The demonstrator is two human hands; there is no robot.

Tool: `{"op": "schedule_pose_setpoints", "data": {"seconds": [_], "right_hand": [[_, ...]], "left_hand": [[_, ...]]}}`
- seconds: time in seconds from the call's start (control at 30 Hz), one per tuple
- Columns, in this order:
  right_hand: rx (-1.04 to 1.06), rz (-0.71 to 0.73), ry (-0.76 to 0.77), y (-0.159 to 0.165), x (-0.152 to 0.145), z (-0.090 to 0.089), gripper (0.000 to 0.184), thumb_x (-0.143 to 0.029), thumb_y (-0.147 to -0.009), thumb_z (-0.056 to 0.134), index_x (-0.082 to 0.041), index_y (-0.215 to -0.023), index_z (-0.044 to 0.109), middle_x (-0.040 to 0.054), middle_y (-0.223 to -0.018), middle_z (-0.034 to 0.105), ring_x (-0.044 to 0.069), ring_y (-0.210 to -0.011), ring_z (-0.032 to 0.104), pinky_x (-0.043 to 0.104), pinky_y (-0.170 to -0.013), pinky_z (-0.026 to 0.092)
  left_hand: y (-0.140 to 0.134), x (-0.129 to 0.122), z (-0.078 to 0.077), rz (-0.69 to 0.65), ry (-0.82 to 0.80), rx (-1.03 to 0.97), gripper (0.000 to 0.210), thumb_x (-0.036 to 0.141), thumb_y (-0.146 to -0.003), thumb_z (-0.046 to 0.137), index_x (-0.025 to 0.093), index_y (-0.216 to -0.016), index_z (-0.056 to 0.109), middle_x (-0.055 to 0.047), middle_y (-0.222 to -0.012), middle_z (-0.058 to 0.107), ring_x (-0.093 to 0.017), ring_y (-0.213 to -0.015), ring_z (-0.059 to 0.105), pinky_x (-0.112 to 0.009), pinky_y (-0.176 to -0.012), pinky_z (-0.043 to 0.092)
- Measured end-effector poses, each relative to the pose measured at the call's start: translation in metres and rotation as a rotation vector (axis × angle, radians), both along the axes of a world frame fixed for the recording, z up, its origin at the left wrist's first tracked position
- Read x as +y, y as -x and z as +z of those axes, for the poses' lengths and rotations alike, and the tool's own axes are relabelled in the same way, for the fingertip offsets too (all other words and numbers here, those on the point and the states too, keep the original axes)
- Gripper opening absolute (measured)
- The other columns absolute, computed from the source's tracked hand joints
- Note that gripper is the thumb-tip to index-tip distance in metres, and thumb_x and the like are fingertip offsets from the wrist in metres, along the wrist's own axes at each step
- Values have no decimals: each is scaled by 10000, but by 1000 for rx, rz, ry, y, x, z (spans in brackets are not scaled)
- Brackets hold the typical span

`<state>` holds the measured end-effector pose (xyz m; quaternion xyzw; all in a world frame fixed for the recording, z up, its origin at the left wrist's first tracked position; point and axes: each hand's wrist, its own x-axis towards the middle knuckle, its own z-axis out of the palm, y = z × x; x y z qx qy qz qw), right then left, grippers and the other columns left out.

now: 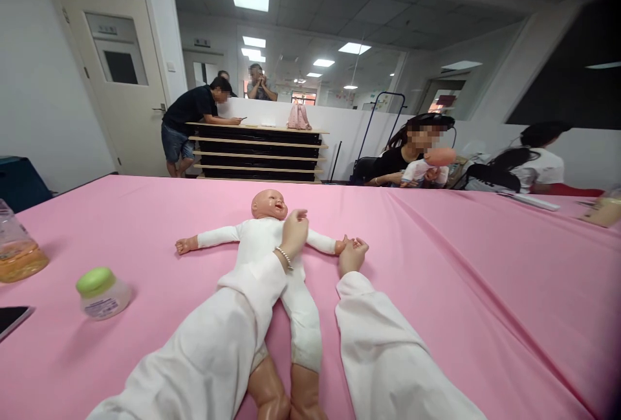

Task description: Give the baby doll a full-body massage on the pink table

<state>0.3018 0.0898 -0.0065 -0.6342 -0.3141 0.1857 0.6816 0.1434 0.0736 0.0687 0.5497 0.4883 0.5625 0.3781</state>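
Observation:
A baby doll (257, 245) in a white bodysuit lies on its back, head away from me and arms spread. My right hand (353, 256) is closed around the doll's small hand at the end of its outstretched arm, on the right side. Over the doll's chest and shoulder is my left hand (295, 235), a beaded bracelet at its wrist. Its fingers are curled together and slightly blurred; whatever they may hold is hidden. My left sleeve covers part of the doll's body and one leg.
Pink cloth (412, 258) covers the table, with folds on the right. To the left stand a green-lidded jar (103, 292), a bottle of orange liquid (19, 252) and a dark phone-like object (12, 320). A person (402, 154) beyond the table holds another doll (427, 167).

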Motion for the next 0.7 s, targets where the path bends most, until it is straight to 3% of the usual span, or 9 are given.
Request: {"op": "schedule_pose_setpoints", "data": {"seconds": [0.13,0.23,0.3,0.4,0.5,0.6,0.7], "right_hand": [[-158,53,78,-13,7,-4,186,-290,-647,465,-193,-800,508,114,-922,607,254,-908,563,410,-843,412],[-243,54,49,-13,5,-2,215,-231,-656,434,-173,-837,535,141,-989,582,272,-985,526,439,-898,370],[-338,8,30,-8,2,5,269,-196,-680,402,-148,-903,544,171,-1044,555,296,-1046,487,474,-925,333],[-505,3,-57,13,-2,29,298,-153,-708,378,-131,-953,547,179,-1109,521,303,-1131,417,486,-973,282],[-630,189,-172,59,-4,66,294,-108,-718,359,-136,-934,557,147,-1126,515,254,-1151,404,426,-1003,287],[-721,597,-172,128,-7,104,268,-136,-782,354,-151,-947,564,102,-1021,577,195,-993,519,354,-915,393],[-913,971,-207,200,-13,126,269,-185,-816,420,-168,-1052,547,83,-1117,568,187,-1068,503,348,-957,370]], "left_hand": [[69,-10,1,331,40,85,287,129,-776,458,180,-1048,533,-72,-1073,594,-196,-1011,543,-312,-893,405],[134,-25,-12,618,170,363,372,170,-724,504,161,-1096,526,-125,-1143,544,-265,-1129,455,-388,-950,348],[173,-37,-25,808,303,521,417,177,-684,544,165,-1100,538,-150,-1215,485,-315,-1179,395,-463,-978,295],[213,-51,-44,1008,339,595,416,290,-728,527,178,-1129,522,-142,-1366,325,-317,-1277,258,-489,-1000,253],[231,-55,-57,1029,432,592,466,425,-781,466,148,-1155,500,-174,-1360,328,-321,-1285,242,-493,-1011,223],[237,-54,-63,901,527,619,461,447,-800,441,148,-1144,504,-184,-1232,464,-358,-1211,342,-516,-982,247],[237,-53,-65,804,339,597,397,390,-804,453,167,-1130,495,-161,-1141,497,-326,-1108,451,-500,-920,342]]}}
